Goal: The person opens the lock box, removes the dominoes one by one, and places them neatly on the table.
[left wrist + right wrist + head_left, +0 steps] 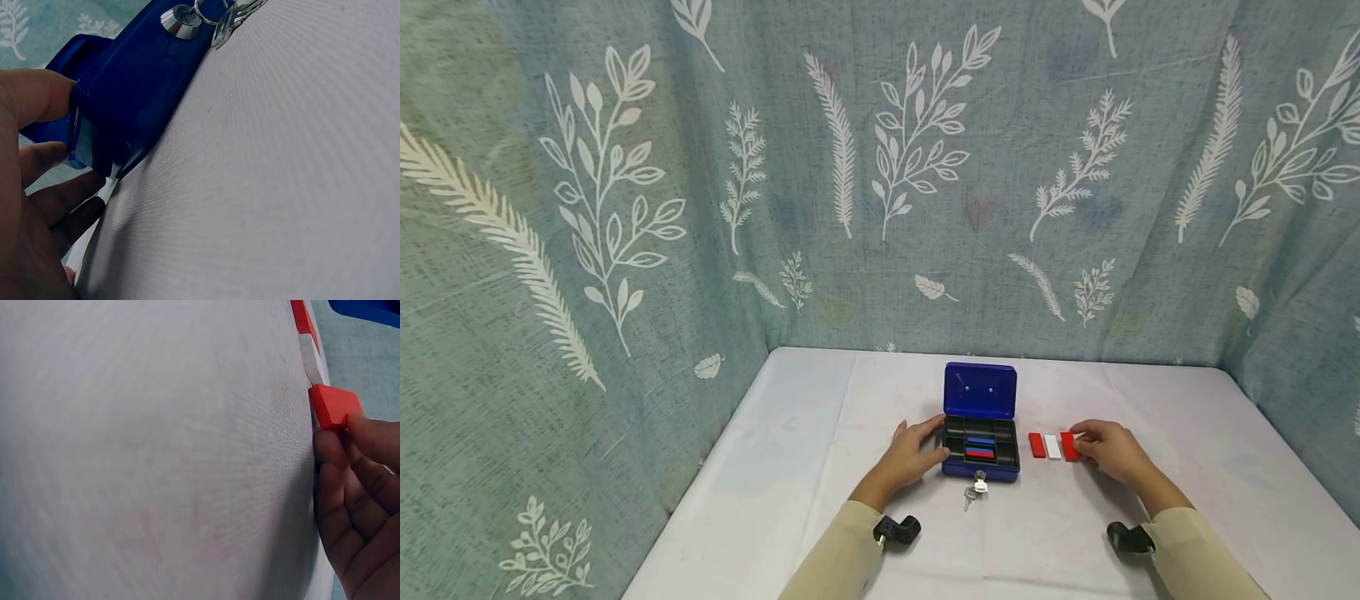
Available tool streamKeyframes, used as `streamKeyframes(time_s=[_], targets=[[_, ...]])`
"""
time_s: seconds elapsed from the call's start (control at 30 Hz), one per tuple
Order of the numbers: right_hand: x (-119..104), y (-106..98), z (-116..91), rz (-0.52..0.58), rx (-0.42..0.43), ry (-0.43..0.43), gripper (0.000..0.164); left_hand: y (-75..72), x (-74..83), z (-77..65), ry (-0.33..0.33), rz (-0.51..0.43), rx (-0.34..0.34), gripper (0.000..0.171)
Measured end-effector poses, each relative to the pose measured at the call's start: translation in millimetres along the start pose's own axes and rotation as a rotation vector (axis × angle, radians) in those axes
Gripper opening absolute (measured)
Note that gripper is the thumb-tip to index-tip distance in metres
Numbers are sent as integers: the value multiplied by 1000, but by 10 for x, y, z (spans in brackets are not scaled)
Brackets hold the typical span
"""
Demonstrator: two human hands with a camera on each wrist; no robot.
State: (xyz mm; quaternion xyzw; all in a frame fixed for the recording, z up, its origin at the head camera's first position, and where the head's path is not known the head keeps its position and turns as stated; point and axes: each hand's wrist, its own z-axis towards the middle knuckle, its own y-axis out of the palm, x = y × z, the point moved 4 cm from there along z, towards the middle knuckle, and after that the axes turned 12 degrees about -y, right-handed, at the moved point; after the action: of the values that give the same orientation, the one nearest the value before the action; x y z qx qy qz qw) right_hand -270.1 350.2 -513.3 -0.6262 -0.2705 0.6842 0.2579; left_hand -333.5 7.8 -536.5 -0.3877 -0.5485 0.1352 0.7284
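Observation:
A blue cash box (1000, 476) stands with its lid (980, 392) raised, showing a black compartment tray (955, 428). Thin blue and red blocks (980, 454) lie in a front middle compartment. My left hand (910, 457) rests against the box's left side, the thumb at its upper edge and the fingers spread, as the left wrist view shows. Between thumb and fingers, my right hand (1112, 452) pinches a red block (336, 405) just right of a white block (1052, 447). Left of the white one lies another red block (1037, 445).
Keys (971, 495) hang from the lock on the box's front. White cloth (820, 433) covers the table. Patterned grey-green curtains (850, 292) enclose its back and sides. Each wrist bears a black device, one (897, 530) on the left and one (1129, 538) on the right.

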Motion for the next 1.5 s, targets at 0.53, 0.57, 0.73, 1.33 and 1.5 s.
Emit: streamKeyframes(time_s=[0.53, 0.57, 0.73, 1.33, 1.5], targets=[[37, 51, 53, -18, -28, 96, 35, 5, -27, 2, -15, -2, -8, 64], [43, 61, 49, -20, -27, 99, 34, 15, -35, -6, -19, -5, -12, 64], [30, 68, 48, -28, -23, 94, 33, 35, -53, -7, -13, -9, -2, 63], [-15, 54, 109, -52, -57, 104, 33, 4, -11, 9, -19, -14, -6, 63], [-28, 50, 108, -79, -59, 97, 31, 7, -14, 5, -27, -12, -8, 63]])
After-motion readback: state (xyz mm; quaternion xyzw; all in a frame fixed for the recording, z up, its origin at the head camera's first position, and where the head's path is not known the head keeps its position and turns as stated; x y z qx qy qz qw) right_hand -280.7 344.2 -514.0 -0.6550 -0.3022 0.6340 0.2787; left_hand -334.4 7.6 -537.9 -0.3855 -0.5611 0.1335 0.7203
